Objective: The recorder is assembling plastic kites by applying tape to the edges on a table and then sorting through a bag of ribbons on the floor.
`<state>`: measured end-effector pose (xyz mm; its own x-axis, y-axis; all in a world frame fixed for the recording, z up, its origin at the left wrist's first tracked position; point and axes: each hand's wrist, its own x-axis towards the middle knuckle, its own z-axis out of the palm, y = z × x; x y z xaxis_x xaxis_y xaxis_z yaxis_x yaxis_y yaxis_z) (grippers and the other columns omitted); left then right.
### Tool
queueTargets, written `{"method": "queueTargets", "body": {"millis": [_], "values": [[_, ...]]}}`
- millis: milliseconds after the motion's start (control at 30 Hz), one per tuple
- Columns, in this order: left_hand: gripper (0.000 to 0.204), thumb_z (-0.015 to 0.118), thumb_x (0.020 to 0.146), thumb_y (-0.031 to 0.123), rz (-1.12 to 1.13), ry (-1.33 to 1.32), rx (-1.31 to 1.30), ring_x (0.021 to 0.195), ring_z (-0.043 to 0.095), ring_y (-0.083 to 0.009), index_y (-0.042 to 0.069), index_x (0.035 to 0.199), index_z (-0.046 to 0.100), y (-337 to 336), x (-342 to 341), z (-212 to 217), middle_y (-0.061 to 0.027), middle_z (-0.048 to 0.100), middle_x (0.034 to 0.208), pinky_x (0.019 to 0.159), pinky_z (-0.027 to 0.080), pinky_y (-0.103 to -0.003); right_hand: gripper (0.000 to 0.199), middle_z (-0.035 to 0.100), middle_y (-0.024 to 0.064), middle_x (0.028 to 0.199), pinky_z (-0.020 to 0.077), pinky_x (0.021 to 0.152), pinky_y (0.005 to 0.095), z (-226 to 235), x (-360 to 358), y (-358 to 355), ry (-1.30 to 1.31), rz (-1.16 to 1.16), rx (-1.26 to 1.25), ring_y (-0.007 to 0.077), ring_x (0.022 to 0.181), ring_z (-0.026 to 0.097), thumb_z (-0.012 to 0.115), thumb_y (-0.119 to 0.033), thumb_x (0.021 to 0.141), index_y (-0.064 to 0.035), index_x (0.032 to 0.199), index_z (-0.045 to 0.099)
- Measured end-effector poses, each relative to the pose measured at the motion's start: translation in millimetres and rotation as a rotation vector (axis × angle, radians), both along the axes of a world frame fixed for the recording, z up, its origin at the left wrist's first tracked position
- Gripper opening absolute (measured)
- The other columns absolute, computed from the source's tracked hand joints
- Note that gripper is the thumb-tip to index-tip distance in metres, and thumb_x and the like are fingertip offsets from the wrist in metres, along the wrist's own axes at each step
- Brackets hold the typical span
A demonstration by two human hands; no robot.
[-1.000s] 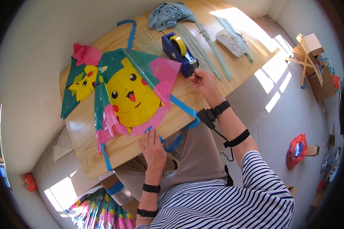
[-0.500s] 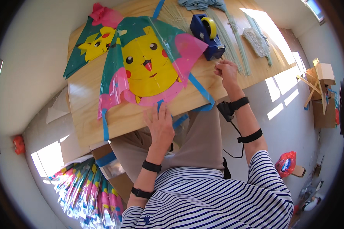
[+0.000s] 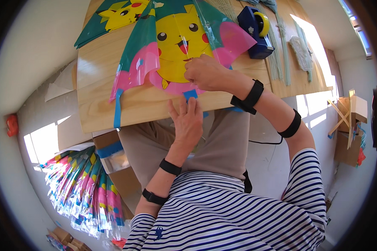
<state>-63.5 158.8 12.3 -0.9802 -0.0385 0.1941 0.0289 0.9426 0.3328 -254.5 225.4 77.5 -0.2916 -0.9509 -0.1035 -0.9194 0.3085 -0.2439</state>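
Observation:
A plastic film kite (image 3: 174, 50), green and pink with a yellow cartoon face, lies on the wooden table. Its lower edge faces me, and a blue strip (image 3: 190, 93) sticks out there. The fingertips of my left hand (image 3: 187, 121) rest on this strip, fingers stretched out and somewhat apart. Over the lower right of the yellow face hangs my right hand (image 3: 207, 73), its fingers closed in a pinch. What they hold, if anything, is hidden. Another blue streamer (image 3: 117, 109) hangs from the kite's left corner over the table edge.
A blue tape dispenser (image 3: 255, 35) with a yellow roll stands right of the kite. Beyond it lie thin pale rods (image 3: 275, 54) and a clear plastic box (image 3: 300, 53). A second kite (image 3: 109, 19) lies at the far left. Many packed kites (image 3: 86, 188) are fanned out low on the left.
My right hand has moved left from the tape dispenser to above the kite's lower part. My left hand stays at the blue strip. The whole view has shifted slightly.

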Motion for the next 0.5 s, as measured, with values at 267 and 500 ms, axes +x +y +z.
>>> {"method": "queueTargets", "body": {"millis": [267,500], "values": [[0.045,0.064,0.080,0.006,-0.016,0.009,0.019,0.124,0.046,-0.0312,0.000,0.124,0.060,-7.5,0.6,0.3,-0.0101,0.049,0.124,0.112,0.015,-0.070,0.005,0.062,0.0078,0.078,0.0468,0.069,0.0434,-5.8,-8.1,-16.7,0.038,0.014,0.125,0.0295,0.082,0.063,0.063,-0.009,0.074,-0.0079,0.071,0.068],[0.048,0.068,0.078,0.010,-0.048,-0.007,0.023,0.124,0.046,-0.0305,0.001,0.124,0.060,-11.8,-0.8,3.4,-0.0099,0.049,0.125,0.111,0.014,-0.073,0.005,0.062,0.0099,0.076,0.0465,0.067,0.0451,-10.1,-12.2,-10.0,-0.003,-0.012,0.042,0.0325,0.079,0.063,0.063,-0.007,0.072,-0.0063,0.069,0.066]]}}
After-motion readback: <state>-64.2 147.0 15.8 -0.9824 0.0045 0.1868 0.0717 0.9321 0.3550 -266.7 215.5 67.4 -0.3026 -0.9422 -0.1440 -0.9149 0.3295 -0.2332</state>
